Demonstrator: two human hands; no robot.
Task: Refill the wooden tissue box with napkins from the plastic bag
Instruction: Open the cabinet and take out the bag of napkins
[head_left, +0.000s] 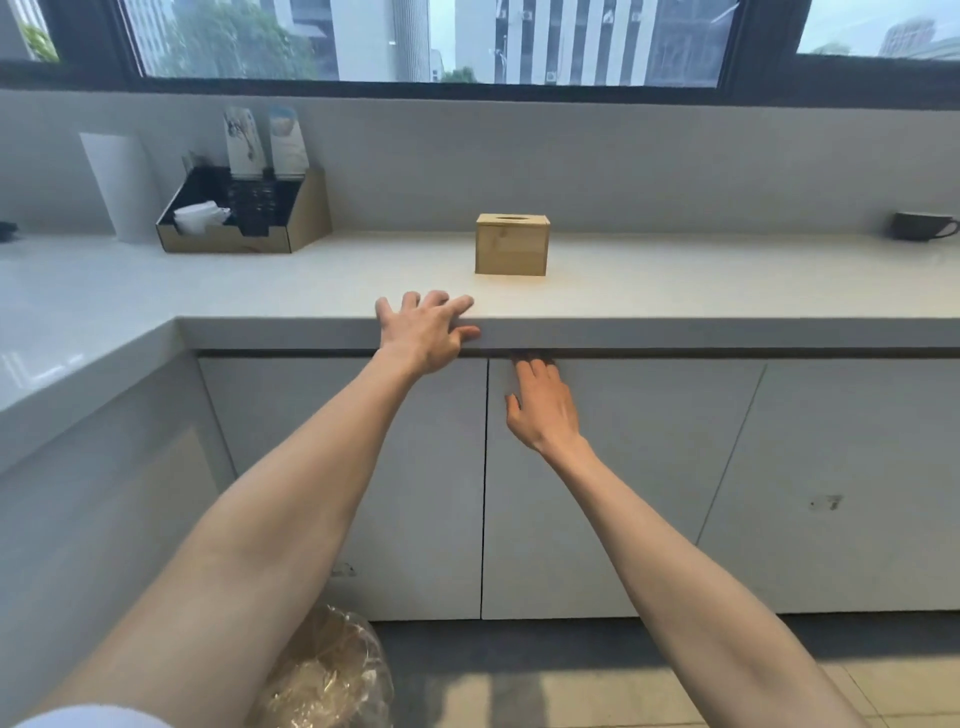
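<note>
The wooden tissue box (511, 244) stands upright on the white counter (675, 291), its oval top slot showing no napkin. My left hand (423, 332) rests with spread fingers on the counter's front edge, a little left of and nearer than the box, holding nothing. My right hand (543, 405) lies against the middle cabinet door (623, 493) below, fingertips tucked into the dark gap under the counter at the door's top edge. No napkin bag is in sight on the counter.
A cardboard organiser (244, 218) with packets and crumpled white paper sits at the back left. A dark mug (922, 227) stands far right. A bin lined with clear plastic (332, 675) is on the floor by my left arm. A window runs behind.
</note>
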